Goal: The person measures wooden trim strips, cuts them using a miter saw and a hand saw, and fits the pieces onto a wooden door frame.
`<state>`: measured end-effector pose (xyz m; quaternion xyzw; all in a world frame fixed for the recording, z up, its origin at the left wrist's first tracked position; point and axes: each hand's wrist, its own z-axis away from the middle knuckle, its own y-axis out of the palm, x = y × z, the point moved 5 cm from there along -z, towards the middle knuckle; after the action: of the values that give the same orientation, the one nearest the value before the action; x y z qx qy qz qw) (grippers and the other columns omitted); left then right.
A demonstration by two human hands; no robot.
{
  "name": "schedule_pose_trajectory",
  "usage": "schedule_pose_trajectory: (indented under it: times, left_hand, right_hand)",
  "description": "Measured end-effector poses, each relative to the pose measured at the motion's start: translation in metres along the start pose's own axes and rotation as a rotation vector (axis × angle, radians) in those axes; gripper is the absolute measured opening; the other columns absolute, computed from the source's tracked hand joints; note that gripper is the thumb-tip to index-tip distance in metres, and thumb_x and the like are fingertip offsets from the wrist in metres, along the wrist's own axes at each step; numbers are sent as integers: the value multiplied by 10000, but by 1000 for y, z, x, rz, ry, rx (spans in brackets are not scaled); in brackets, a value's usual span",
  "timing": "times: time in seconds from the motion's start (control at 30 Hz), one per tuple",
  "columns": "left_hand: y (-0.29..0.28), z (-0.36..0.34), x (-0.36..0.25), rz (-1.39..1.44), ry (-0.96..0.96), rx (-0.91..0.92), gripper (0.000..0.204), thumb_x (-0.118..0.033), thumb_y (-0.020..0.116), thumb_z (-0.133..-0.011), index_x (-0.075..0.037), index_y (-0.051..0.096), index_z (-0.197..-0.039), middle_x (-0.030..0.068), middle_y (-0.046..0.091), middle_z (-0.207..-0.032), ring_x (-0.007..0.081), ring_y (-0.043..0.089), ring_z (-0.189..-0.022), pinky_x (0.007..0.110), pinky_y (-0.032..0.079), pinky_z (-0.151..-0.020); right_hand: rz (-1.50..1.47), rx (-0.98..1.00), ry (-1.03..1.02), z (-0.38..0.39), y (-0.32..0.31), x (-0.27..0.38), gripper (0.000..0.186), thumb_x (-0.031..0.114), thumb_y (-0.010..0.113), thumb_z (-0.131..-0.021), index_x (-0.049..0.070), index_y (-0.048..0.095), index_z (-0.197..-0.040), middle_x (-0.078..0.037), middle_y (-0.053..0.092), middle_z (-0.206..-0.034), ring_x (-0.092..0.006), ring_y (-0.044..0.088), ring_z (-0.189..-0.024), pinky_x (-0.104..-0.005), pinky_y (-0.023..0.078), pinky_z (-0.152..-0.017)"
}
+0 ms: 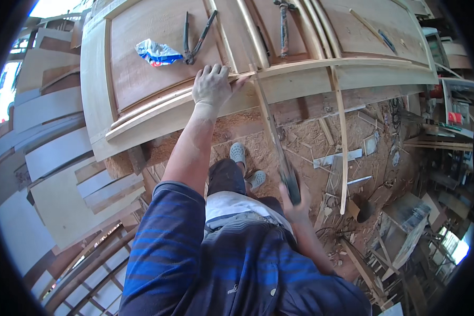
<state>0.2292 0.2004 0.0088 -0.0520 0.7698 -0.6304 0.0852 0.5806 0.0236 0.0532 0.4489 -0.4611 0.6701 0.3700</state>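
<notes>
Wood strip (300,66) lies on the panelled door (97,79); L hand (211,87) grips it, prob. b/c it'd wiggle. R hand (295,204) grips the saw (275,138), which crosses the strip.

short-sleeved navy shirt (242,263) with bright blue stripes (160,237), small white emblem (233,289), pale round button (273,292); dark shorts (225,176); pale grey perforated clogs (238,152).
</notes>
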Motion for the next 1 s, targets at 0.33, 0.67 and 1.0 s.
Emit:
schedule_pose_trajectory:
  times: [0.33,0.67,1.0]
  left_hand:
    - [10,-3,4,2,18,7,730,-803,570,-937,-101,752,-1018,96,728,-1058,293,685,-1078,434,527,-966]
    - [-4,2,2,-19,54,-147,671,-755,613,-956,-98,748,-965,80,735,-958,287,715,-960,428,565,-886]
    - [9,4,9,-8,23,-33,729,-795,578,-937,-99,764,-1050,79,730,-1081,289,689,-1090,434,528,-971]
  right_hand:
    - [57,-17,-59,-165,57,57,438,238,732,-1001,4,669,-1365,-241,765,-1054,-368,767,-983,-444,576,-871]
    - [87,18,-47,-17,3,15,539,165,726,-1009,-87,583,-1464,-253,734,-1305,-309,734,-1214,-410,551,-1045]
    - [32,1,1,-85,31,18,545,189,738,-997,-29,603,-1477,-245,733,-1327,-348,728,-1236,-425,553,-1040]
